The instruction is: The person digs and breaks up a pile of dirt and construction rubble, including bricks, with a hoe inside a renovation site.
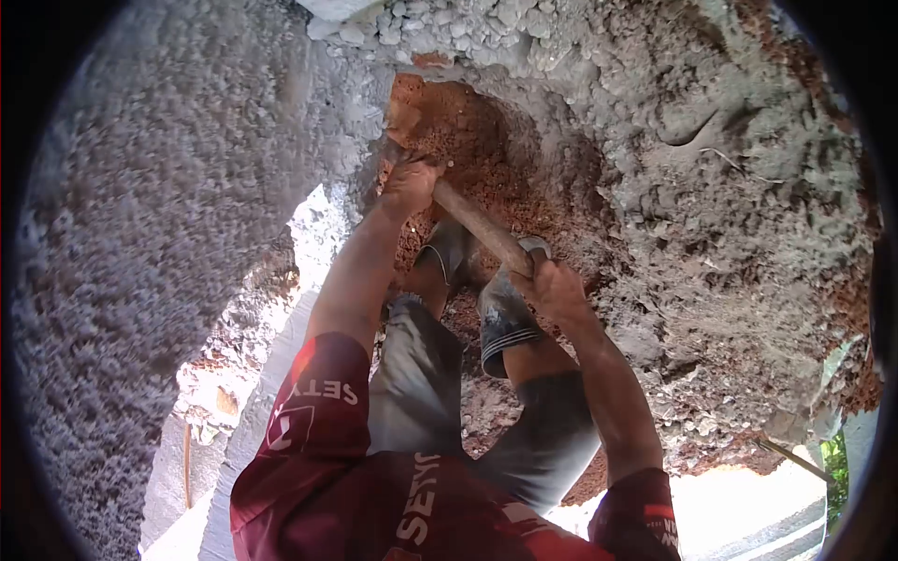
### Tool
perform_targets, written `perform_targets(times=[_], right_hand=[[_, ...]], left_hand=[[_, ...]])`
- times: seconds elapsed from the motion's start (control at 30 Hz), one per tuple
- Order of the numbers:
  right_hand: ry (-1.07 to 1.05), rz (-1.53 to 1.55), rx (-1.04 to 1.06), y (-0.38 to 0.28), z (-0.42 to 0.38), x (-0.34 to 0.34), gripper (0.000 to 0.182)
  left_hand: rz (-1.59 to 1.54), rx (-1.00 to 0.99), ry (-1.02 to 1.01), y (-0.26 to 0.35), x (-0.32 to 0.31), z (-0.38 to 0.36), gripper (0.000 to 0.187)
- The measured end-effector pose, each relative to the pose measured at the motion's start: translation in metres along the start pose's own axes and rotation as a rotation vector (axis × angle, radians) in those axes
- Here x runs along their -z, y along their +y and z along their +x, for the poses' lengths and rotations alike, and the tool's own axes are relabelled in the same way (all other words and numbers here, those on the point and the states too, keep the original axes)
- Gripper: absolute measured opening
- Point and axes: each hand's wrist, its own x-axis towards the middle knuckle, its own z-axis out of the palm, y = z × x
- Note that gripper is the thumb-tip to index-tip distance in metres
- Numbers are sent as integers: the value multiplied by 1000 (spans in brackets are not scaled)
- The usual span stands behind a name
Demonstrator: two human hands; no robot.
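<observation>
A thick wooden tool handle (485, 227) runs slantwise across the pit in front of my legs. My left hand (412, 184) is closed around its upper left end, near the reddish dirt wall. Lower down on the right, my right hand (559, 288) wraps the other end. The tool's head cannot be made out; something dark beside my left hand blends into the soil. Reddish-brown soil (463, 117) forms a hollow just beyond my hands.
A rough grey wall (168, 168) rises close on my left. Lumpy earth (730, 234) banks up on my right, with pebbles (468, 33) along the top. My boots stand in the narrow pit. A pale slab edge (253, 421) lies at lower left.
</observation>
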Motion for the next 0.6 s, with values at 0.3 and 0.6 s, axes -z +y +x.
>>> perform_targets(times=[0.3, 0.6], right_hand=[[-190, -30, 133, -21, 117, -81, 54], [-164, -147, -67, 34, 37, -18, 51]], left_hand=[[186, 309, 379, -8, -87, -19, 24], [-141, 281, 227, 98, -92, 5, 23]])
